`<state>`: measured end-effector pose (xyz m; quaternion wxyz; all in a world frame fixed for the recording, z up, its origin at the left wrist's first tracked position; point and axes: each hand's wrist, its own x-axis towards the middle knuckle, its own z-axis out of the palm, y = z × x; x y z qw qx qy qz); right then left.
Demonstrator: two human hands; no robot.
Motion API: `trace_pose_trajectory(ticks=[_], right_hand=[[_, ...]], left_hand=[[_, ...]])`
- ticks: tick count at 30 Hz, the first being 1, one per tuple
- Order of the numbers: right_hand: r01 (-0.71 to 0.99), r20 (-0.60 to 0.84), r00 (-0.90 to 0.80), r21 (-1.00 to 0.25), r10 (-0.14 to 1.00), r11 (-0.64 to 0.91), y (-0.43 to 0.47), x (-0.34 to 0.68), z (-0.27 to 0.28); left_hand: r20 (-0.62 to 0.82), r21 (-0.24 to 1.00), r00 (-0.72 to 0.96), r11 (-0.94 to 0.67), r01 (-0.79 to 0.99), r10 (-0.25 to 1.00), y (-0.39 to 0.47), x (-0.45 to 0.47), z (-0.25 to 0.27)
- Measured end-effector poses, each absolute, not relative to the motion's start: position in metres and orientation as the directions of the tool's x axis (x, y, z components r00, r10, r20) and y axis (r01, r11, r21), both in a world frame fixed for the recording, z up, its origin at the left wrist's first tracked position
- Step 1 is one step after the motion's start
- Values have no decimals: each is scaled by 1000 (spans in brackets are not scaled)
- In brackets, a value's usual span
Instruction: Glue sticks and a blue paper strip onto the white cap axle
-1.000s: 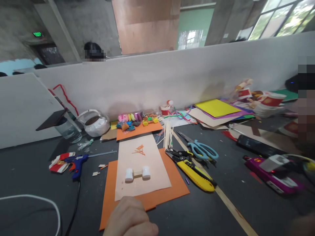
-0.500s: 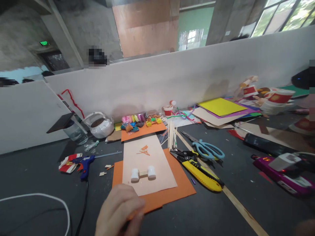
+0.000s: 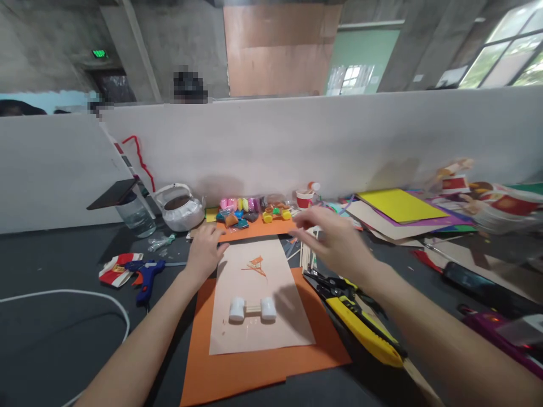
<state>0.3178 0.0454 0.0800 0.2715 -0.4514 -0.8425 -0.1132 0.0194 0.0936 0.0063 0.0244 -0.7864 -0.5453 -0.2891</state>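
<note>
My left hand [image 3: 206,249] is at the left corner of an orange card [image 3: 263,228], thumb apart from the fingers and nothing visible in it. Over the card's right end, my right hand [image 3: 328,234] hovers with thumb and fingers spread, holding nothing. Between them on the card lie wrapped packs of coloured clay [image 3: 237,212] and a small piece with yellow ends [image 3: 276,215]. Nearer me, two white cylinders joined by thin sticks [image 3: 253,309] rest on a pale sheet [image 3: 254,342], with orange scraps [image 3: 257,265] behind them. A larger orange sheet [image 3: 237,373] lies underneath.
A blue glue gun [image 3: 148,277] lies at left, near a wrapped basket [image 3: 182,212] and a water container [image 3: 138,217]. Under my right arm are a yellow cutter [image 3: 365,330], pliers [image 3: 328,282] and wooden sticks [image 3: 306,257]. Coloured sheets [image 3: 403,206] are stacked back right.
Both hands have reached forward to the orange card at the back. My left hand was low, near the front of the sheets; my right was barely in view. The camera view has shifted.
</note>
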Motion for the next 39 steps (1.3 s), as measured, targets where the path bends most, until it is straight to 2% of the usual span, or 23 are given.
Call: trace_pose_trajectory(ticks=[6,13,19,39], right_hand=[[850,308,-521,101,796,518,121,283,35],[845,162,-526,210,835,491,161,268,14],[822,126,-559,215,819,528,172,274,10],[815,-16,-572,103,820,570,193,283,3]], left_hand=[[372,60,391,-442,895,842,133,19,1],[299,-60,487,-494,868,820,153,14,-3],[303,-65,501,-506,860,811,158,12,-6],[297,-49,532,-544,838,793,172,8,-18]])
